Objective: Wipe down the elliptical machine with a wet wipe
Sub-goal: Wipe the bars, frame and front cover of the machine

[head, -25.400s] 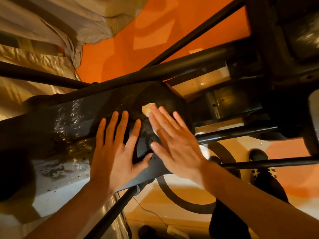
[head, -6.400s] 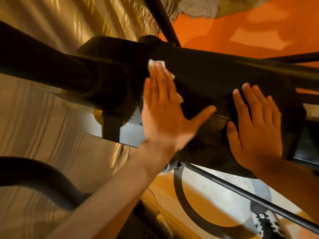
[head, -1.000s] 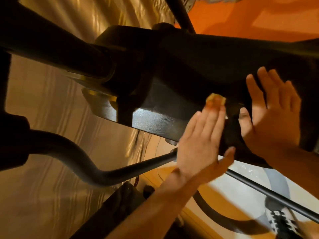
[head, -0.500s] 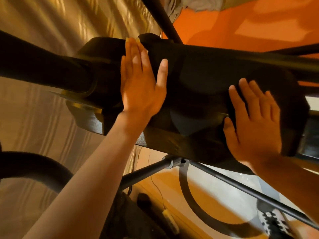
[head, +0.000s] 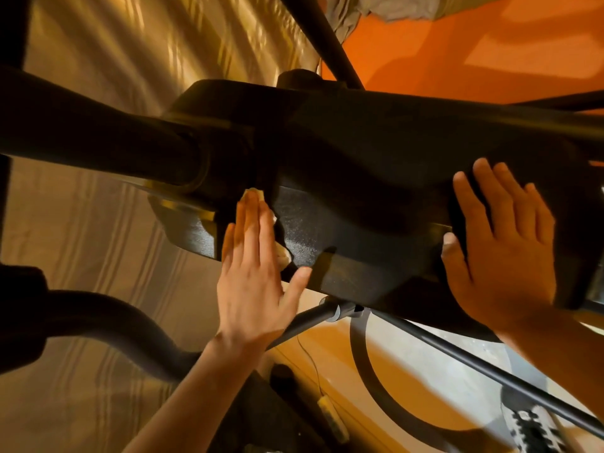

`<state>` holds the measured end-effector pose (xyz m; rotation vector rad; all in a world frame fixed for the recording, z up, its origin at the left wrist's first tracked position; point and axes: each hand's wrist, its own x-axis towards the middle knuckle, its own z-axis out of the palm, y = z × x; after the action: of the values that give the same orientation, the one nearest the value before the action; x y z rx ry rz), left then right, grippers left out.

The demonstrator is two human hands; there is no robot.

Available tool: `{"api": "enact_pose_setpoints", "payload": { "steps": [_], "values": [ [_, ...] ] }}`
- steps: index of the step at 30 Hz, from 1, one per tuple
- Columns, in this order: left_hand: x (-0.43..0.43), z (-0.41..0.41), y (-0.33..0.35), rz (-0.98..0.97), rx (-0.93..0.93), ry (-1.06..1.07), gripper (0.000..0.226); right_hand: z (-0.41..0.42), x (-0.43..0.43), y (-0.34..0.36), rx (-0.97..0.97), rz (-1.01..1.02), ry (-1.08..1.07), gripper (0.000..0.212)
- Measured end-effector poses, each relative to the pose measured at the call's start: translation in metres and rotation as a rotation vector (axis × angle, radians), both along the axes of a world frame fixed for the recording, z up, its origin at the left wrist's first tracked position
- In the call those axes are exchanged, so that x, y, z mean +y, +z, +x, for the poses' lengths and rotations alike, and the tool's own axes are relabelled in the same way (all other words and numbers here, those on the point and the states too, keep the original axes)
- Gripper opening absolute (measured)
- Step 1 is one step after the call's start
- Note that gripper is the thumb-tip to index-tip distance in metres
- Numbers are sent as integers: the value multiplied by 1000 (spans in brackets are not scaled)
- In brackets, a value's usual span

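The elliptical machine's black housing (head: 376, 178) fills the middle of the view, its textured lower face catching light. My left hand (head: 255, 273) lies flat against the housing's lower left part, fingers together, pressing a small pale wet wipe (head: 281, 253) under the palm; bits of the wipe show at the fingertips and beside the index finger. My right hand (head: 503, 253) rests flat and spread on the right end of the housing, holding nothing.
A thick black arm (head: 98, 138) joins the housing from the left, and a curved black bar (head: 108, 325) runs below it. Thin black rods (head: 490, 371) cross under the housing. A beige curtain (head: 98, 240) hangs at left. A patterned shoe (head: 529, 429) stands on the orange floor.
My left hand has slid down with the wipe from the housing's top edge to its lower left face. My right hand has stayed on the right end.
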<state>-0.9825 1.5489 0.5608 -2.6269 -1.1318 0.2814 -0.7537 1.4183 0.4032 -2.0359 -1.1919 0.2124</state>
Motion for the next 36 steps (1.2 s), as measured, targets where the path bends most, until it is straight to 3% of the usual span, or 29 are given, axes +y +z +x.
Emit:
{"api": "enact_pose_setpoints", "payload": {
  "steps": [5,17,21,25,30,33,36],
  "values": [
    [-1,14,-9,-7,-68,11,99,0,0,-1,-13,-2,-2,66],
    [13,135,-28,-28,71,-53,111,-1,1,-1,-39,15,-18,64],
    [-36,128,-52,-148,-7,-199,101,0,-2,0,-4,38,-9,62],
    [-29,123,-44,-220,-107,-274,86,2,-1,3,38,46,9,59],
    [8,89,-20,-99,-185,-335,81,-8,9,33,132,-18,-63,59],
    [23,74,-20,-16,-114,-300,82,-30,31,53,26,51,107,64],
    [23,74,-25,42,11,-340,83,-44,51,52,-88,-15,156,63]
  ]
}}
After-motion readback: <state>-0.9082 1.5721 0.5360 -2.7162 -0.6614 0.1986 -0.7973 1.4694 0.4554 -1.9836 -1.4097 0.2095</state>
